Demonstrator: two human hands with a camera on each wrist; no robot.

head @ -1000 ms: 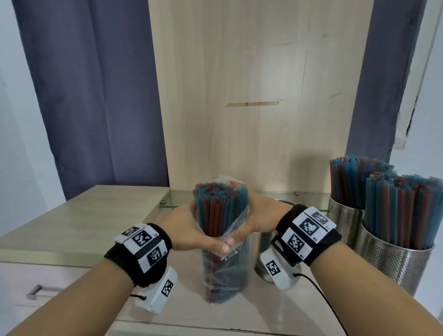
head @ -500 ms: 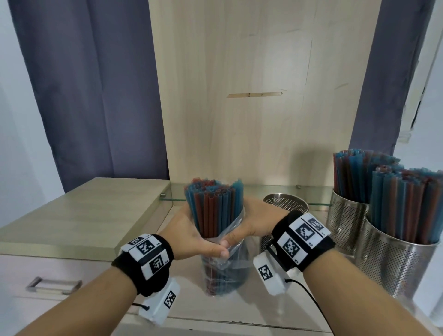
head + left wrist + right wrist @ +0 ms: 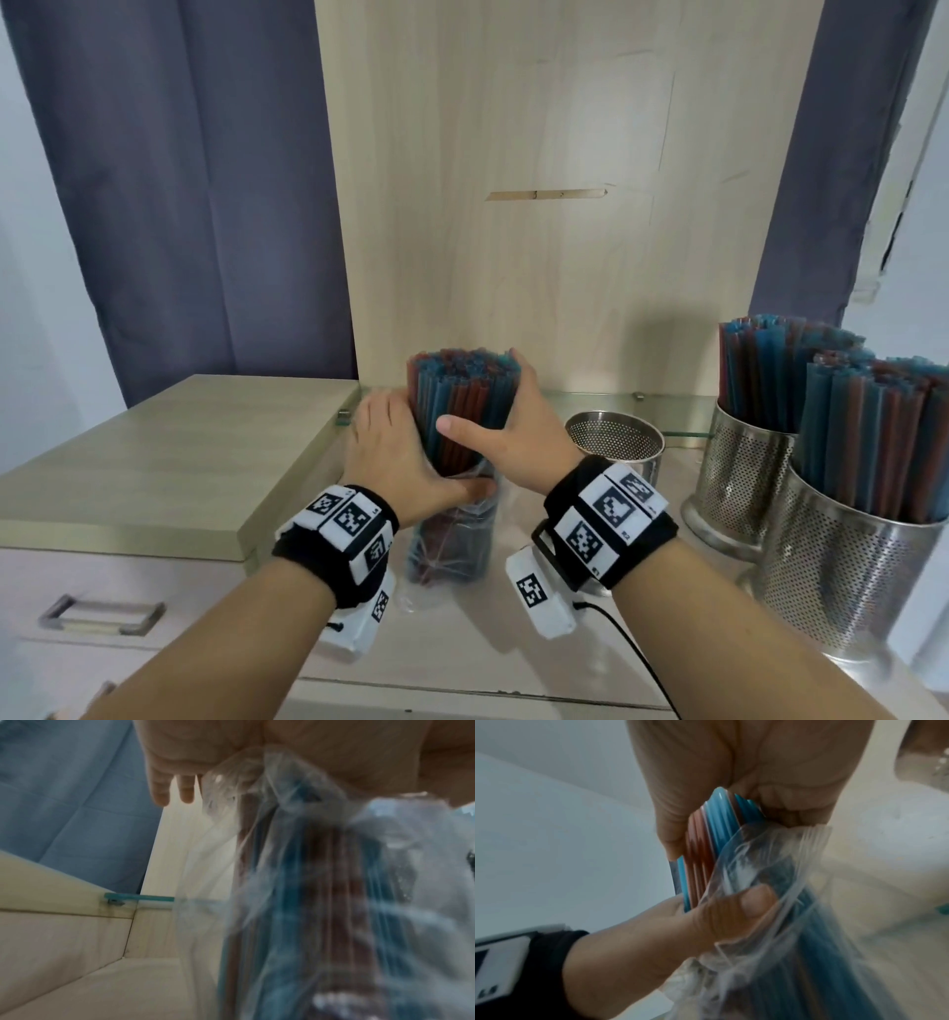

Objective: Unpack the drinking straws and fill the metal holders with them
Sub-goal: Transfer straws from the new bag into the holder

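Note:
A thick bundle of blue and red straws (image 3: 462,406) stands upright at the centre, its upper half bare and its lower half inside a clear plastic bag (image 3: 452,539). My right hand (image 3: 513,437) wraps round the bare straws (image 3: 706,833), thumb across their front. My left hand (image 3: 395,457) grips the bag's rim (image 3: 770,866) just below, thumb pressed on the plastic (image 3: 257,805). An empty perforated metal holder (image 3: 616,442) stands just right of my right wrist.
Two perforated metal holders full of straws (image 3: 744,462) (image 3: 852,555) stand at the right. A raised wooden cabinet top (image 3: 169,462) lies to the left, with a drawer handle (image 3: 102,614) below. A wooden panel and dark curtains rise behind. A cable trails from my right wrist.
The bag has slid down the bundle, baring more of the straws. My right hand has moved up from the bag's rim to clasp the bare straws; my left hand stays on the bag.

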